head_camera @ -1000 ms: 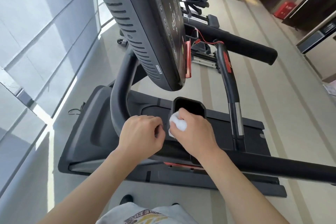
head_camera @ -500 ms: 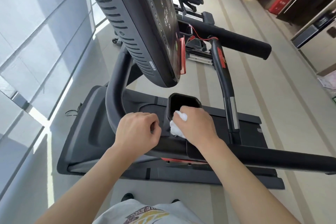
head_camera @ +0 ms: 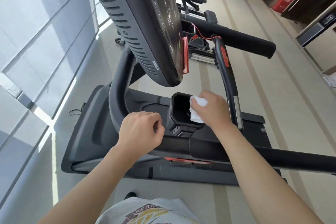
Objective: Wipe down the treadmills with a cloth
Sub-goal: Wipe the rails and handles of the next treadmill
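A black treadmill [head_camera: 91, 132] stands below me, its console [head_camera: 138, 29] tilted overhead. My right hand [head_camera: 214, 111] grips a bunched white cloth [head_camera: 197, 112] against the right rim of the black cup holder [head_camera: 179, 111] under the console. My left hand [head_camera: 141, 131] rests on the near black handlebar [head_camera: 263, 158] with its fingers curled; I cannot see whether they wrap round the bar.
A curved upright [head_camera: 118, 94] rises at the left. A side handle [head_camera: 229, 71] with a silver sensor and the far handlebar [head_camera: 241, 40] lie to the right. More gym machines [head_camera: 194, 0] stand behind. A glass wall [head_camera: 36, 42] runs along the left. A red box [head_camera: 282, 4] sits far right.
My right hand has carried the cloth from the near left edge of the cup holder up to its right rim. The left hand has stayed on the bar.
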A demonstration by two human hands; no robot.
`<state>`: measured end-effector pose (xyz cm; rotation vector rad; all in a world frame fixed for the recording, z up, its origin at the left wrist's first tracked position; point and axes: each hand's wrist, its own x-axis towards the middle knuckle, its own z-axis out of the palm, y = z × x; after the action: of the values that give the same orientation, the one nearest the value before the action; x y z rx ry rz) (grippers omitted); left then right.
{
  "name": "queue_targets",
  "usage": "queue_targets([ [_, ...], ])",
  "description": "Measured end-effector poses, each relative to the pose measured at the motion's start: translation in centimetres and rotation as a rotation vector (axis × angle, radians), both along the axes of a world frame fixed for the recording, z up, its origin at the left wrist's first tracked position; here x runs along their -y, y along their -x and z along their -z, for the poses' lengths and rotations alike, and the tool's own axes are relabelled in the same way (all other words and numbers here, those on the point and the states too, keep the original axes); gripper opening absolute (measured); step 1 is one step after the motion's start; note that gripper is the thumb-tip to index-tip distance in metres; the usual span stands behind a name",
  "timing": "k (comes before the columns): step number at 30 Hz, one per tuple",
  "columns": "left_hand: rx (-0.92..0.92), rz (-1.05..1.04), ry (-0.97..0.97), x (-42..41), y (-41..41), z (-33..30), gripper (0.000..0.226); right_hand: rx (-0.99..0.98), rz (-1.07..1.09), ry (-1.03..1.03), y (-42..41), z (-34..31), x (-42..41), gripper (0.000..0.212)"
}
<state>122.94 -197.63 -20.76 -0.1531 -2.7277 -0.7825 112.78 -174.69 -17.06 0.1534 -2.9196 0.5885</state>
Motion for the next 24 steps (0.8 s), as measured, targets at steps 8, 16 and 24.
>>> queue_targets([
  [8, -0.017, 0.009, -0.002, 0.0, 0.1, 0.1, 0.016, 0.092, 0.082, 0.114, -5.2, 0.4, -0.5, 0.039],
  [16, -0.011, 0.006, -0.008, 0.0, 0.2, -0.1, 0.022, 0.069, 0.073, 0.036, -1.8, 0.1, 0.4, 0.037],
  [24, -0.006, 0.004, -0.012, 0.0, 0.0, 0.0, 0.019, 0.018, 0.107, -0.048, 0.3, 0.2, 3.2, 0.035],
])
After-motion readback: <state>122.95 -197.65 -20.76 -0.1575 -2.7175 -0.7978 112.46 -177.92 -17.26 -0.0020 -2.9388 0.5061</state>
